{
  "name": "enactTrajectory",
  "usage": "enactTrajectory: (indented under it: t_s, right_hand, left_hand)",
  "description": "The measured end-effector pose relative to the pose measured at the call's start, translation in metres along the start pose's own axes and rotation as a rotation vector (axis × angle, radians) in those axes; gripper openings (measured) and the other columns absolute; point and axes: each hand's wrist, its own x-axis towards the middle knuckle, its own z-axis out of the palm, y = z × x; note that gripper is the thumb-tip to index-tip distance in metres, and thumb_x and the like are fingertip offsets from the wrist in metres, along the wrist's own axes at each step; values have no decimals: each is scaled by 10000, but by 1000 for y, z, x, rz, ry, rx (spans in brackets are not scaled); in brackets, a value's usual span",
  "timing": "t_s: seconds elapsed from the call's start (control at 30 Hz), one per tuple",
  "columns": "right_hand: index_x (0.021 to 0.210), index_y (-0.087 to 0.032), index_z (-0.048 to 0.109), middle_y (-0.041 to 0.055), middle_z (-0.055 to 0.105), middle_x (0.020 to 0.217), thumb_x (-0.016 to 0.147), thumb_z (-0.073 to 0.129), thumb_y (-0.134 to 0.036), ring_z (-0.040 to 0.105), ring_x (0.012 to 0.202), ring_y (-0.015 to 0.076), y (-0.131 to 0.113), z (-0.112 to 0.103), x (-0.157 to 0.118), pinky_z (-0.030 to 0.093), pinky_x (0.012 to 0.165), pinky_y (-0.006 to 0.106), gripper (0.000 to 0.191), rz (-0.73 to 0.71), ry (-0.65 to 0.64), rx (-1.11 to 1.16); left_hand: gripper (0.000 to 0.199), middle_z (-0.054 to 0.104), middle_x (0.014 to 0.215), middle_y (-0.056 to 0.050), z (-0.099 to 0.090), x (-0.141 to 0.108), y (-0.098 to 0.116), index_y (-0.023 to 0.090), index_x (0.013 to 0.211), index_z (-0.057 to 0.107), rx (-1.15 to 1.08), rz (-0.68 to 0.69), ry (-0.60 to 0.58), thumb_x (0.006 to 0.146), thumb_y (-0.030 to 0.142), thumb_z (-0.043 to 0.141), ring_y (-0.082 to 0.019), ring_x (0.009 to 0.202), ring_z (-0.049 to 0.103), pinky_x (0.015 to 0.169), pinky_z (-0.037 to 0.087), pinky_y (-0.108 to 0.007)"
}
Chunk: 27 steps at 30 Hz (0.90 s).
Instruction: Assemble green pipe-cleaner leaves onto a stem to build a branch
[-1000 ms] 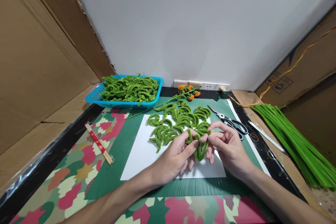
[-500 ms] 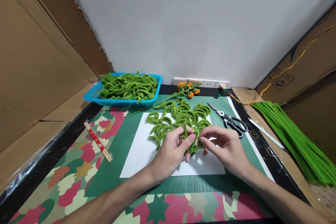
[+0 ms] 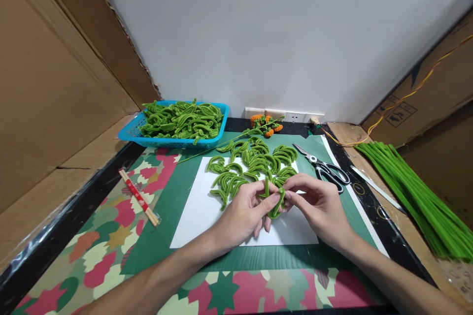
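Between my two hands, above the white paper (image 3: 199, 221), is a bent green pipe cleaner (image 3: 275, 210). My left hand (image 3: 248, 209) pinches it between thumb and fingers, with one end sticking up past the index finger. The fingertips of my right hand (image 3: 314, 202) close on its other side, at a small loop. Just beyond my hands, several curved green pipe-cleaner pieces (image 3: 258, 163) lie in clusters on the paper. My fingers partly hide the held piece, so its full shape is unclear.
A blue basket (image 3: 173, 143) heaped with green pieces stands back left. Orange pipe-cleaner flowers (image 3: 260, 120) on a green stem lie at the back. Scissors (image 3: 325, 167) rest right of the paper, near a bundle of straight green pipe cleaners (image 3: 417, 202). Wrapped chopsticks (image 3: 138, 197) lie left.
My hands have drawn closer together around the pipe cleaner. The loop at my right fingertips looks tighter, and the upright end has shifted slightly right.
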Motion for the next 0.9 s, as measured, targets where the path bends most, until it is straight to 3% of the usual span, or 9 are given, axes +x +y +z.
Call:
enactTrajectory:
  t_s: [0.17, 0.33, 0.47, 0.6, 0.9]
  right_hand:
    - [1125, -206, 757, 73, 766, 990, 960, 784, -361, 731, 793, 183, -2, 1, 3, 655, 655, 285, 228, 54, 7, 67]
    - [943, -177, 764, 12, 723, 766, 927, 822, -386, 637, 557, 111, -7, -2, 6, 568, 532, 229, 217, 127, -83, 104]
    - [885, -168, 750, -18, 678, 632, 896, 851, -409, 601, 460, 97, -7, -5, 7, 499, 458, 205, 262, 196, -104, 167]
    - [868, -164, 755, 0, 698, 623, 845, 889, -455, 642, 466, 137, -6, -5, 8, 552, 436, 237, 321, 263, -115, 252]
    - [874, -174, 767, 12, 735, 654, 825, 907, -452, 695, 527, 155, -8, -3, 8, 627, 531, 273, 315, 260, -126, 290]
  left_hand:
    - [367, 679, 741, 10, 0, 2, -3, 167, 1024, 612, -94, 26, 15, 961, 509, 733, -78, 403, 586, 324, 396, -134]
    - [350, 659, 763, 15, -2, 2, -5, 172, 1020, 606, -112, 68, 33, 979, 502, 717, -84, 472, 627, 360, 437, -130]
    - [365, 641, 678, 30, -3, 3, -7, 172, 1034, 590, -91, 61, 31, 988, 515, 702, -78, 422, 583, 343, 396, -125]
    - [410, 608, 592, 53, -3, 2, -8, 172, 1043, 582, -67, 56, 52, 933, 519, 772, -91, 386, 568, 333, 384, -133]
    - [376, 679, 709, 9, -3, 1, -4, 179, 961, 569, -72, 30, -4, 925, 480, 793, -116, 450, 660, 349, 445, -143]
